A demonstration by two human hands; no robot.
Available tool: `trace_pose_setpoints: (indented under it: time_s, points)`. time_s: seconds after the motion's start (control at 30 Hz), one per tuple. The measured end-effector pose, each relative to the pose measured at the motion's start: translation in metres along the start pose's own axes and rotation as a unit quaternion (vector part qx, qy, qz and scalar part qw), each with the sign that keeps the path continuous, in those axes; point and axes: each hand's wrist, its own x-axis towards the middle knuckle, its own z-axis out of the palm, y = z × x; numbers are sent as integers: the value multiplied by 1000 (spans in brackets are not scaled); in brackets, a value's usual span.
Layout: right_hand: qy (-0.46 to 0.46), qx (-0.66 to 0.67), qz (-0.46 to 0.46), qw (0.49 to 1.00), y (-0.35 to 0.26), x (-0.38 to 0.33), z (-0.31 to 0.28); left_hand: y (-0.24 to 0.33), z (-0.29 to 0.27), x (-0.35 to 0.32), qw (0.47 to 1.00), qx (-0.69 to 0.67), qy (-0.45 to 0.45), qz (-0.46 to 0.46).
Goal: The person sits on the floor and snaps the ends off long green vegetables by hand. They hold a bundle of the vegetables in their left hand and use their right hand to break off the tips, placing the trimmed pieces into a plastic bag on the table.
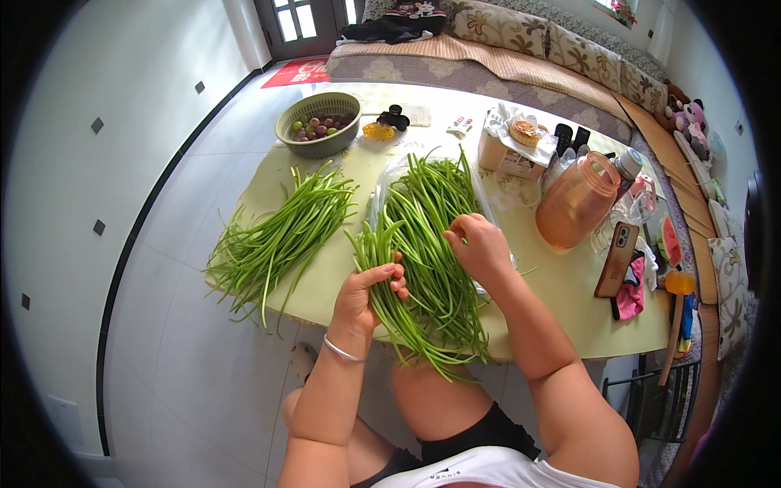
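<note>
My left hand (368,297) is closed around a bunch of long, thin green vegetable stems (376,248), whose ends stick up above my thumb. A larger heap of the same stems (435,199) lies on a clear plastic bag (381,180) in front of me, with some hanging over the table's near edge. Over the right side of that heap is my right hand (480,244), fingers curled and pinched together; whatever is in them, if anything, is hidden. To the left, a separate pile of stems (285,232) rests on the table, apart from both hands.
On the table (561,321) stand a colander of grapes (319,122), a black hair claw (394,118), a box with a round pastry (527,132) on top and a big orange-tinted plastic jug (578,202). A phone (617,259) stands at the right. Beyond is a cushioned sofa (504,77).
</note>
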Motion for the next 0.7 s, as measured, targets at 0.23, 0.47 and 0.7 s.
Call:
trace_pose_setpoints:
  time_s: [0.23,0.47,0.7]
  points:
    - [-76,-97,35,992,8,6,7,7,-1,0,994,-97,-37,-18]
    - [15,118,44,992,14,7,9,10,-1,-1,996,-84,2,22]
    - [-49,452,105,885,-16,-4,-3,8,-3,3,995,-95,21,18]
